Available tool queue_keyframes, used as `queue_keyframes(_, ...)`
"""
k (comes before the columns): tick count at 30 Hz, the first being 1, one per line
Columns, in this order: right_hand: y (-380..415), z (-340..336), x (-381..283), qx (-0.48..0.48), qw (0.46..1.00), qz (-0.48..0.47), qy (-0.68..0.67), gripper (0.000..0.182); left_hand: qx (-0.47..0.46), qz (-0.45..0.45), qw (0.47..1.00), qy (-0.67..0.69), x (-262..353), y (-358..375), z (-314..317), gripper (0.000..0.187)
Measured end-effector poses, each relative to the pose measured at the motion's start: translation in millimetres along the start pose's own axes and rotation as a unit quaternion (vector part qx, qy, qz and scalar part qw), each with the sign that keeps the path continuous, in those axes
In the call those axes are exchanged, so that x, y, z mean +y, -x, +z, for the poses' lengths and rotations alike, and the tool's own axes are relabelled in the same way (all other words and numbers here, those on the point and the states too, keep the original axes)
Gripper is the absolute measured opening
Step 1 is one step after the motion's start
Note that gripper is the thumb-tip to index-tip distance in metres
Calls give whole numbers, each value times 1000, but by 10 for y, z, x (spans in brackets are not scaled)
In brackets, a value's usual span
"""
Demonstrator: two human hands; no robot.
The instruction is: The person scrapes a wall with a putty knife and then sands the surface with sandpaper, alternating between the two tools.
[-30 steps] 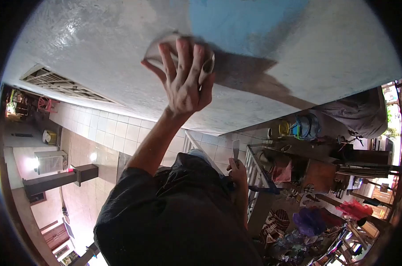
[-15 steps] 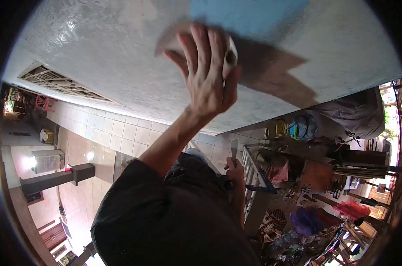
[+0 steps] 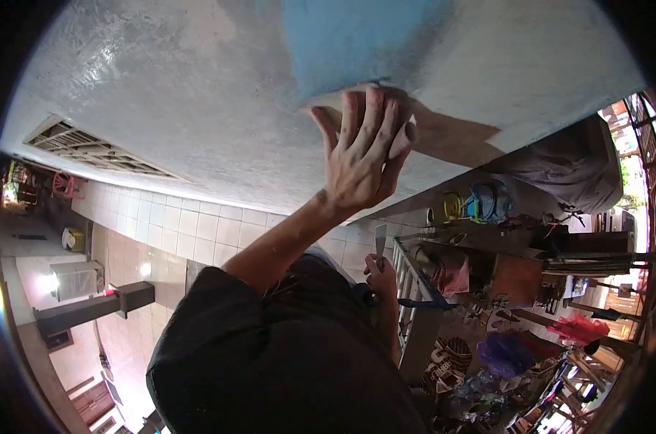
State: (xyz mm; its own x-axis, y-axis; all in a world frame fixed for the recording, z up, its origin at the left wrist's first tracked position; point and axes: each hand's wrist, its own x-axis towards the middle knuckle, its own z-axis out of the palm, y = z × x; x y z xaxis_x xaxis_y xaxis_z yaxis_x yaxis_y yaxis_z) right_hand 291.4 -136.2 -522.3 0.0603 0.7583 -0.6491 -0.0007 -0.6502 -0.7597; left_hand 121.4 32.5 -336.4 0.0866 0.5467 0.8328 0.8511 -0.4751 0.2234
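- Head view: my left hand (image 3: 358, 170) is on the rough grey plastered wall (image 3: 198, 123), palm to the surface, fingers long and slightly spread.
- It's grasping a thin beige curled sheet (image 3: 404, 137): fingers press it to the wall, its rolled end sits between index and thumb. Material too blurry to call.
- Sheet position: at the lower edge of the pale blue painted patch (image 3: 360, 43), brown-grey shadow (image 3: 458, 134) running off to its right.
- My right hand (image 3: 380, 276) is low, beside my black shirt (image 3: 270, 354), closed around a flat grey metal scraper (image 3: 380, 240). Blade points up in view, well apart from the wall; grip mostly hidden by my fingers.
- Just right of that hand: pale slatted railing (image 3: 407, 271).
- Left along the wall: beige slatted vent (image 3: 100, 148), with white square floor tiles (image 3: 212, 228) below.
- Far right, well apart from both hands: crumpled red plastic (image 3: 581, 328) and a purple bundle (image 3: 505, 354) amid clutter.
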Motion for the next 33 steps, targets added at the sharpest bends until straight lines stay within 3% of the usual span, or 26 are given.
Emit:
queue_keyframes(2,33,-17,19,-6,1000,2,-1,29,-43,30,996,-71,68,-348,-135,62)
queue_keyframes(4,38,-10,-15,-13,1000,1,-3,30,59,-23,997,52,273,-660,-136,57)
queue_keyframes(6,27,-3,-2,-8,1000,2,-5,29,23,-12,999,42,376,-624,-155,59)
queue_keyframes(11,-17,-10,-5,27,999,2,-24,26,-239,18,946,220,624,120,9,56)
queue_keyframes(14,-48,-30,91,55,998,-3,-43,24,-347,31,889,296,534,468,120,51)
queue_keyframes(17,-68,-48,82,86,993,4,-81,23,-389,33,846,362,406,684,248,46)
queue_keyframes(20,-115,-78,119,124,989,7,-76,23,-567,-31,751,336,369,625,172,41)
queue_keyframes(23,-153,-76,169,144,987,9,-77,25,-557,-96,754,334,312,854,244,39)
queue_keyframes(26,-175,-92,192,147,987,10,-62,27,-482,-141,778,377,388,776,-17,41)
queue_keyframes(30,-210,-85,246,109,992,31,-57,28,-343,-61,838,420,487,452,-347,47)
queue_keyframes(32,-462,-180,696,84,985,-144,43,28,-266,31,875,404,527,248,-478,48)
queue_keyframes(33,-494,-187,749,76,985,-147,51,28,-227,56,887,398,536,189,-560,51)
